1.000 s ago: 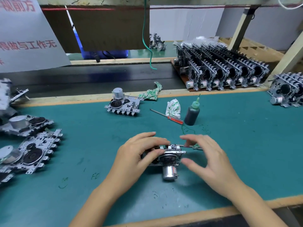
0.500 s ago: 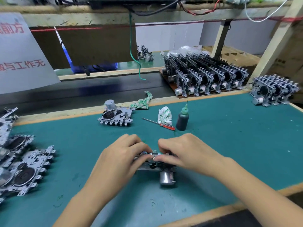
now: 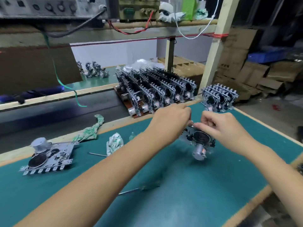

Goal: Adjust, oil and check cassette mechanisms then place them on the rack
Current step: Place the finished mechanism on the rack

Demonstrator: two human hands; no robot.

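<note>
Showing a cassette mechanism held above the green mat, motor end downward, gripped at its upper edge by both hands. The right hand is curled round the top edge; the left hand pinches the left corner, index finger extended. Behind, filled rows are seen on the rack. A second mechanism lies at far left.

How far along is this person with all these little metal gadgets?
Done: rows of mechanisms already stand on the rack, and a small group stands at the mat's corner. In hand: the left hand and right hand hold one mechanism in the air. Left: one mechanism lies flat on the mat.
</note>
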